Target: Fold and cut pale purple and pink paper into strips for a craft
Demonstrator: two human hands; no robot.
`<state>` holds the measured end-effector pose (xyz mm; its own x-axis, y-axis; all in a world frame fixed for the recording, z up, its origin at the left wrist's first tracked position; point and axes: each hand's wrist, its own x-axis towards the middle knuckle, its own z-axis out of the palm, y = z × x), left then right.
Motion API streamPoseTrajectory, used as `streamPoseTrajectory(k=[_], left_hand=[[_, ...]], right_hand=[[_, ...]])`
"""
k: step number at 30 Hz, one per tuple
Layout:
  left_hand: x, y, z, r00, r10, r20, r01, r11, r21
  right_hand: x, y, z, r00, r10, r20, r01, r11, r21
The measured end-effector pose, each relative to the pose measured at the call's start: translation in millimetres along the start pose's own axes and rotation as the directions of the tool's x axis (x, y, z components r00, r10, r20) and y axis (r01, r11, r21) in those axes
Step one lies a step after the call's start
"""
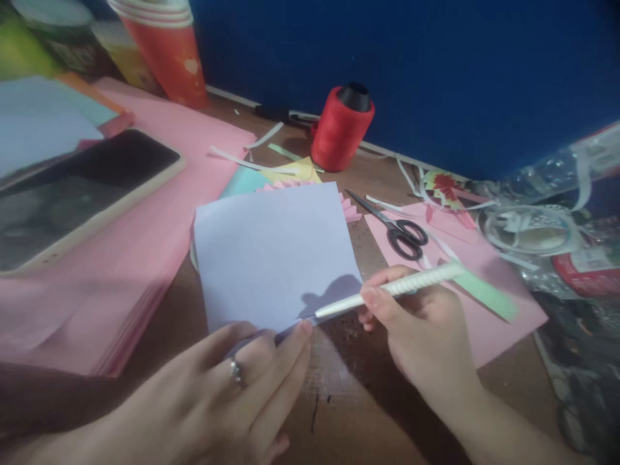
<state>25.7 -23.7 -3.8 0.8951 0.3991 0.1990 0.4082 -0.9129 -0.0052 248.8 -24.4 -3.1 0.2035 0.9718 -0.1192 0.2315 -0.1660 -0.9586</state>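
A pale lilac square of paper (274, 255) lies on the brown table in front of me. My left hand (232, 387), a ring on one finger, presses its near corner with the fingertips close together. My right hand (423, 323) is closed on a thin white stick (392, 289), pinched between thumb and fingers. The stick's left tip rests at the paper's near right corner, right by my left fingertips.
A stack of pink paper (121, 258) carries a phone (80, 194) at left. A red thread spool (341, 126) and red paper cups (167, 48) stand by the blue wall. Black scissors (394, 226) lie on a pink sheet (489, 303), with plastic clutter at right.
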Motion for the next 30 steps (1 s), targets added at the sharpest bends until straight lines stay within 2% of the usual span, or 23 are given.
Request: streamPoseTrajectory(k=[6, 20, 23, 26, 30], left_hand=[[4.3, -1.9, 0.0, 0.999, -0.028, -0.035, 0.027, 0.999, -0.034], [3.2, -1.7, 0.2, 0.998, -0.042, -0.046, 0.040, 0.999, -0.033], [2.4, -0.4, 1.0, 0.998, -0.048, -0.033, 0.046, 0.998, -0.051], [-0.3, 1.7, 2.3, 0.993, -0.116, -0.004, 0.114, 0.986, -0.117], [-1.9, 1.3, 4.0, 0.997, -0.076, 0.024, 0.079, 0.988, -0.130]], right_hand=[[0.9, 3.2, -1.5, 1.000, 0.022, 0.003, -0.022, 1.000, 0.010], [2.3, 7.2, -4.4, 1.000, 0.010, -0.017, -0.009, 0.999, 0.048], [2.5, 7.9, -5.2, 1.000, 0.011, -0.021, -0.010, 0.999, 0.049], [2.4, 7.8, -5.3, 1.000, 0.006, -0.022, -0.006, 0.999, 0.032], [2.1, 6.8, -4.1, 1.000, 0.005, -0.022, -0.004, 1.000, 0.020]])
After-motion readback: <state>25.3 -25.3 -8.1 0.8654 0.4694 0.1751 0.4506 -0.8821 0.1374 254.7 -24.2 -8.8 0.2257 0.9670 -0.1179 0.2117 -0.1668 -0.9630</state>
